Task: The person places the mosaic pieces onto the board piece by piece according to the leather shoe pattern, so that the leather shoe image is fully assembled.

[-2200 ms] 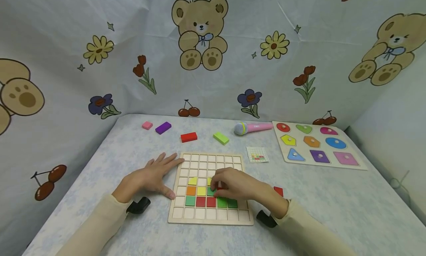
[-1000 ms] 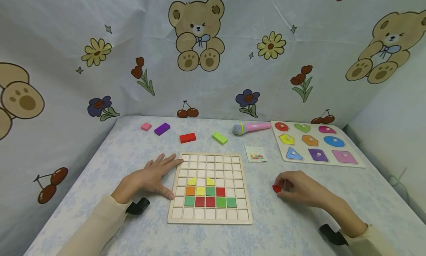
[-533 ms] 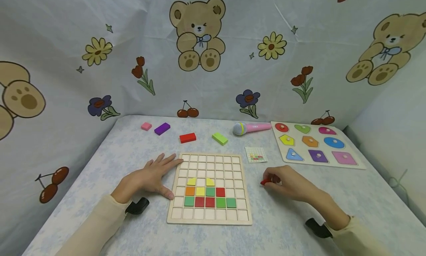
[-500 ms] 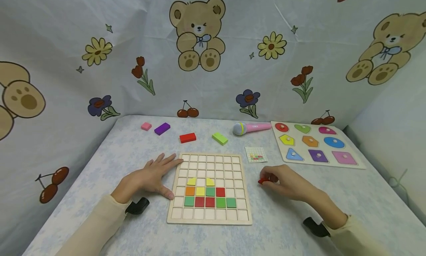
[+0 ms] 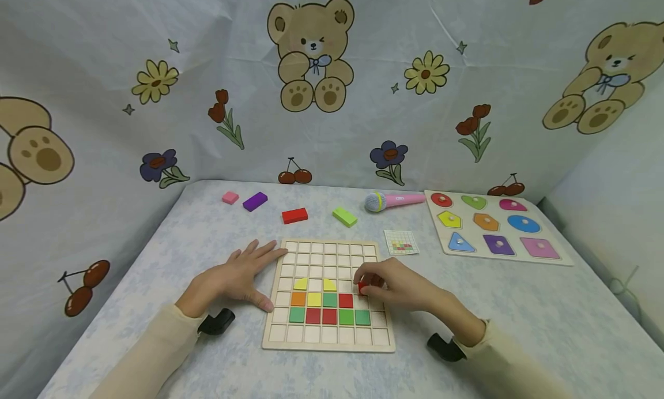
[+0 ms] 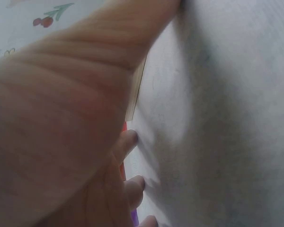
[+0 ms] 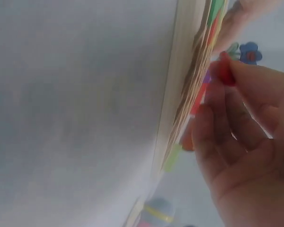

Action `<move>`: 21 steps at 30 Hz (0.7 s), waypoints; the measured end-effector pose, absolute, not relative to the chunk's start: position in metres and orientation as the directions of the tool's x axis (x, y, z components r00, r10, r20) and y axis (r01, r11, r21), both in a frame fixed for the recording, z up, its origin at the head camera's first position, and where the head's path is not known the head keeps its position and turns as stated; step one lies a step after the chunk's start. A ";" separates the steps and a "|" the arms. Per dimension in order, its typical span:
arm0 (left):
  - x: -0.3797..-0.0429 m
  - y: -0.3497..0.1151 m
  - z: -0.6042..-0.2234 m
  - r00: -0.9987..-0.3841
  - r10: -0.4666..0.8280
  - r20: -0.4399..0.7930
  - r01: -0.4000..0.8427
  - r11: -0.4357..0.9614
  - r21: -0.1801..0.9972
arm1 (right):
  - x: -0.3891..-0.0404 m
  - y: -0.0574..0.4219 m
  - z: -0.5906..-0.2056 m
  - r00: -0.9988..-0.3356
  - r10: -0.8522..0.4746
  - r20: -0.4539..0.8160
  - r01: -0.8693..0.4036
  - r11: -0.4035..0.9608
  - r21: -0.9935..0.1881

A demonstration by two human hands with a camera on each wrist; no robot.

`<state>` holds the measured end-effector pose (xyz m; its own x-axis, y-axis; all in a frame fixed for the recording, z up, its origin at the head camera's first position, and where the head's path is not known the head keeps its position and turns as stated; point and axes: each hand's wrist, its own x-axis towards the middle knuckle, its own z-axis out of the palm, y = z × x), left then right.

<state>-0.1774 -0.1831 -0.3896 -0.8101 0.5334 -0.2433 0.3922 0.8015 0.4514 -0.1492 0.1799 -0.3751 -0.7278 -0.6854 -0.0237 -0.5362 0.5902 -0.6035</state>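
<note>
A wooden grid board (image 5: pixel 328 347) lies on the table, with yellow, orange, green and red tiles set in several of its cells. My right hand (image 5: pixel 402 286) pinches a small red tile (image 5: pixel 361 288) between thumb and fingers over the board's right part. In the right wrist view the same red tile (image 7: pixel 226 71) shows at the fingertips, close to the board's edge. My left hand (image 5: pixel 228 281) lies spread at the board's left side, its thumb and a finger touching the edge. The left wrist view shows mostly the palm side of that hand (image 6: pixel 61 127).
Behind the board lie pink (image 5: pixel 230 198), purple (image 5: pixel 255 201), red (image 5: pixel 294 215) and light green (image 5: pixel 344 217) blocks. A toy microphone (image 5: pixel 394 200) is at the back. To the right are a printed pattern card (image 5: pixel 401 243) and a knobbed shape puzzle (image 5: pixel 529 258).
My right hand left the board, picked up a red tile from the table on the right, and carried it left over the board. My left hand has stayed in place.
</note>
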 end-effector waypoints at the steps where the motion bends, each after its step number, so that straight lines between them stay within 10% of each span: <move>1: -0.177 -0.183 -0.389 -0.809 0.534 -0.245 0.391 0.801 0.454 | -0.149 0.177 -0.376 -0.727 -0.687 -0.029 -0.532 0.589 -0.608; 21: -0.178 -0.185 -0.391 -0.806 0.536 -0.249 0.390 0.799 0.458 | -0.140 0.168 -0.381 -0.752 -0.660 -0.001 -0.538 0.614 -0.578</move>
<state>-0.1784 -0.1845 -0.3910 -0.8062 0.5364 -0.2495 0.3897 0.7988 0.4583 -0.1397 0.1677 -0.3813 -0.7516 -0.6596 -0.0012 -0.5378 0.6139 -0.5779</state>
